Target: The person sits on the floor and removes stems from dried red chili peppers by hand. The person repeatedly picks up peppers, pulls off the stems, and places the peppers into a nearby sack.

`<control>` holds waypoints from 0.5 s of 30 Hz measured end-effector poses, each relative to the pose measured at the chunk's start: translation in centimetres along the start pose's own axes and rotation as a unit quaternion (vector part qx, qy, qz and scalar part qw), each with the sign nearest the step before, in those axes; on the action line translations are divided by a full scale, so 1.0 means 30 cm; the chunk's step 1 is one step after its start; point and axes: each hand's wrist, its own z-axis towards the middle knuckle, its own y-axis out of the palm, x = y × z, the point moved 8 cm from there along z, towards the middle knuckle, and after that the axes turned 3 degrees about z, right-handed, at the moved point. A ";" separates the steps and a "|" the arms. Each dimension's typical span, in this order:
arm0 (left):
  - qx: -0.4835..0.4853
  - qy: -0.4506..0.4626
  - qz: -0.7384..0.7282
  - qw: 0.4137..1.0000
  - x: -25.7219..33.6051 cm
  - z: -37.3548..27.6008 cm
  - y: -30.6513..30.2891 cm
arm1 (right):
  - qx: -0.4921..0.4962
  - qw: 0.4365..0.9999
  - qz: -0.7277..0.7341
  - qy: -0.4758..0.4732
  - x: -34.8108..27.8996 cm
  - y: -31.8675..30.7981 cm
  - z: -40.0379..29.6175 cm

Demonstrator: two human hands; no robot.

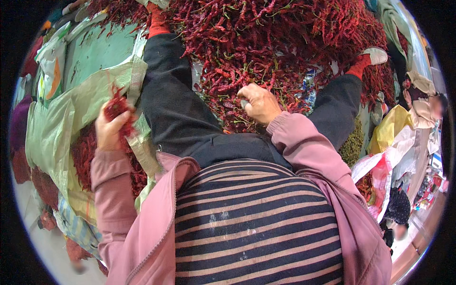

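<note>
A large heap of dried red chili peppers (278, 42) spreads between and beyond my outstretched legs. My left hand (111, 124) is raised at the left, closed around a bunch of dried red chilies (117, 107), over a pale green woven sack (82, 96) that stands open with more red chilies (82, 156) inside. Just above the near part of the heap is my right hand (260, 104), its fingers curled; whether it pinches anything is hidden. Green stems show among the chilies near it.
Printed plastic (309, 89) lies partly under the chilies. A pile of greenish stems (352, 142) is beside my right thigh. Yellow plastic (388, 128) and a white and red bag (383, 178) stand at the right. Other people sit along both sides. A green sheet (99, 53) covers the floor.
</note>
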 end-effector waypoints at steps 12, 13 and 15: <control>0.181 0.168 0.498 0.831 0.115 -0.237 -0.224 | -0.048 0.968 -0.236 -0.077 0.084 0.056 0.128; 0.138 0.231 0.455 0.849 0.105 -0.201 -0.114 | -0.032 0.973 -0.220 -0.062 0.130 0.060 0.108; 0.065 0.279 0.382 0.878 0.094 -0.165 0.118 | -0.059 0.971 -0.228 -0.041 0.126 0.073 0.100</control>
